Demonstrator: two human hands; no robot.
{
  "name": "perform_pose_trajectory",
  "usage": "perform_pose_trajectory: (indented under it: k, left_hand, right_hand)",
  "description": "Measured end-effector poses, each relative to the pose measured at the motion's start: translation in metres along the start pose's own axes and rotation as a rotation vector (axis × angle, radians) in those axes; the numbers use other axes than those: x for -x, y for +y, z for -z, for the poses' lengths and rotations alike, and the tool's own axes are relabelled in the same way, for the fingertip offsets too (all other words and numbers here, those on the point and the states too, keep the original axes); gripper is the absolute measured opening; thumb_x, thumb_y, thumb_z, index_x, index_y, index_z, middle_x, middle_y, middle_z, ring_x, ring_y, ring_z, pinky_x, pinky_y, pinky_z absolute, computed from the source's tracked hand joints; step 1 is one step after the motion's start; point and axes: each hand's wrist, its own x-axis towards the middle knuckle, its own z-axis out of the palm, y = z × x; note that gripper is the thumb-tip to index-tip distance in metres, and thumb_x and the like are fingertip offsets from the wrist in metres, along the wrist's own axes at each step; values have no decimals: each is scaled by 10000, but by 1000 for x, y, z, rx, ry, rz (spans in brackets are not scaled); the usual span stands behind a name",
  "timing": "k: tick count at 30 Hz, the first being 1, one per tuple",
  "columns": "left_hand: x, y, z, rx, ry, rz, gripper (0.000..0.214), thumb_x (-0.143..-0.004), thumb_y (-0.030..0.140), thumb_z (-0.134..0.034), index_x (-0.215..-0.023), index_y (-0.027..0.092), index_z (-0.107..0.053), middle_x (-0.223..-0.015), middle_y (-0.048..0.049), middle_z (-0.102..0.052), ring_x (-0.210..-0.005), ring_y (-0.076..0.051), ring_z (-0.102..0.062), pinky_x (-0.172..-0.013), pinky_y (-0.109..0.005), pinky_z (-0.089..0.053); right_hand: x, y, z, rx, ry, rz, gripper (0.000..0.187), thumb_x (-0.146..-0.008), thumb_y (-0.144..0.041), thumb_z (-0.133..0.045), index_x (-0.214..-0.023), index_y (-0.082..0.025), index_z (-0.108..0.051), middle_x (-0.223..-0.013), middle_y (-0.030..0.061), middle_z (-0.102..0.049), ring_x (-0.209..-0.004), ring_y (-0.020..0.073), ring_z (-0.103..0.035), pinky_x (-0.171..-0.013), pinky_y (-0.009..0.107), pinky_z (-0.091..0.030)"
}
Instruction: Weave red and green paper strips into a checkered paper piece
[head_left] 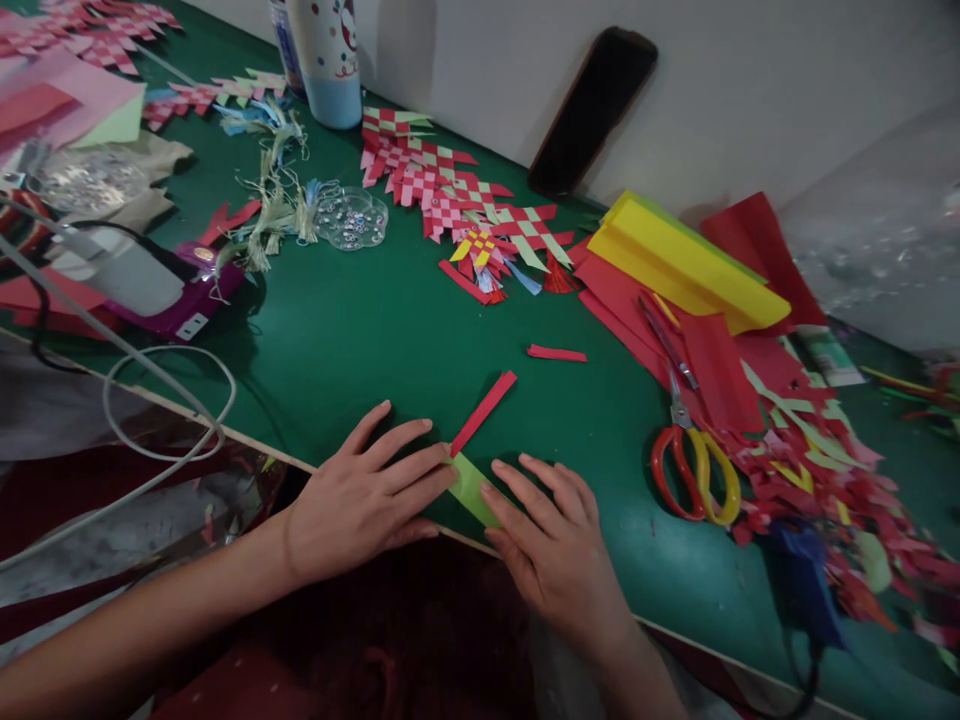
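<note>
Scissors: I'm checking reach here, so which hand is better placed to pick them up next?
Right hand: it lies nearer the scissors, on their side of the green strip, while the left hand sits farther off.

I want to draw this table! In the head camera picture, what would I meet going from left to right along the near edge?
White cord → left hand → green paper strip → right hand → scissors → pile of red paper scraps

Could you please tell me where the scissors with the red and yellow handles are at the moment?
In the head view, the scissors lie on the green table right of the person's right hand, their blades resting on red paper.
</note>
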Motion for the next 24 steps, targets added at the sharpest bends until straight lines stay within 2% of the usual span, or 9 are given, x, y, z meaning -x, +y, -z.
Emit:
perform_pose_trajectory:
  k: [4,12,16,20,24]
  left_hand:
    - [1,0,0,-8,12,0,467,-923,516,-558,-1310,254,-562,-1344,-18,-600,-1326,-255,-437,-1219,-520,-100]
    - [0,-1,3,-14,-27,-19,390,-921,506,-569,-1248,293,-590,-1363,28,-584,-1337,-266,-419,-1212,-525,-98]
    - [1,-1,4,-19,-37,-32,385,-923,491,-574,-1251,291,-587,-1372,17,-573,-1347,-269,-409,-1209,-533,-95]
    - [1,0,5,-16,-54,-28,372,-927,482,-571,-1248,293,-587,-1378,-13,-560,-1371,-267,-389,-1202,-542,-117]
    - [0,0,6,-12,-27,-8,357,-910,487,-592,-1208,291,-608,-1378,-70,-540,-1379,-278,-384,-1182,-558,-175]
  right_hand:
    - [0,0,-2,-13,17,-9,252,-950,-304,-536,-1162,-278,-669,-1255,12,-678,-1231,246,-503,-1053,468,-333]
    - [0,2,-1,-11,12,5,253,-954,-299,-538,-1168,-270,-670,-1266,4,-672,-1218,250,-503,-1054,461,-316]
    - [-2,3,3,-11,1,20,258,-960,-326,-531,-1173,-277,-667,-1267,5,-670,-1207,248,-512,-1038,454,-327]
    - [-8,-3,6,-22,20,14,279,-963,-349,-525,-1173,-230,-666,-1280,28,-663,-1219,255,-503,-1039,451,-338]
    - [-17,-11,5,-17,-15,93,301,-976,-320,-499,-1222,-216,-638,-1306,-1,-651,-1238,261,-484,-1065,456,-298]
